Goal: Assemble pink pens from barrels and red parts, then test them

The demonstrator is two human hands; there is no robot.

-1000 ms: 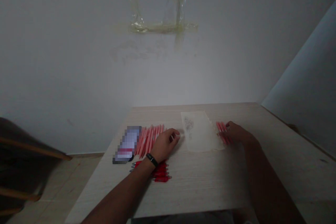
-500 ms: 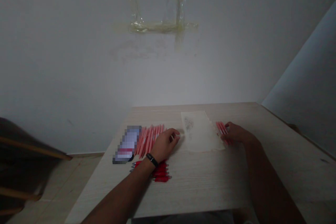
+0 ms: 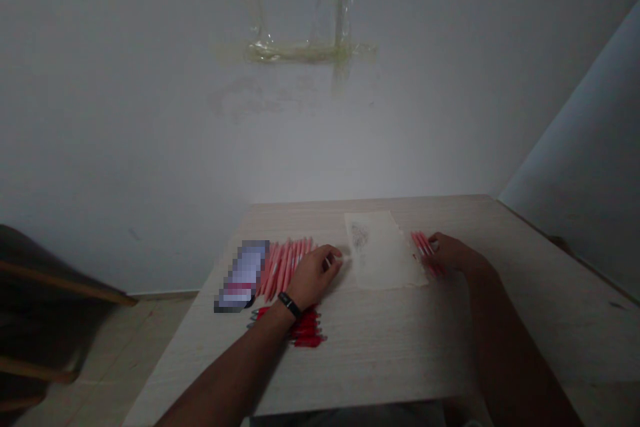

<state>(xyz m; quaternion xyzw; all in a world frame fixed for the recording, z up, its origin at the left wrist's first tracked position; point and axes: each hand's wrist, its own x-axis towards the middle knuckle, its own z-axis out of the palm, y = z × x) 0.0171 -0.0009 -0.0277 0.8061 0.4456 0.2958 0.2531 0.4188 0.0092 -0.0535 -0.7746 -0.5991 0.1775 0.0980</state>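
My left hand [image 3: 316,273], with a dark band on its wrist, rests on the table with loosely curled fingers. A gap shows between thumb and forefinger, and I see nothing gripped there. Under and beside that hand lies a row of pink pens [image 3: 285,267]. Several red pens [image 3: 306,330] are partly hidden by my left forearm. At the right, my right hand [image 3: 450,253] is against the right side of a small group of pink pens [image 3: 424,245]. Its fingers are partly bent and apart, and their lower part is blurred. Between the hands is a sheet of paper [image 3: 385,253] with a torn right edge and a faint grey print.
A phone-like object [image 3: 244,273], blurred by pixels, lies left of the pink row. The pale wooden table [image 3: 380,347] meets a wall [image 3: 425,113] bearing strips of clear tape [image 3: 300,52]. Dark furniture with wooden bars [image 3: 65,280] stands at lower left.
My right hand's lower fingers have shifted slightly right, uncovering more of the small group of pink pens. My left hand stays in place.
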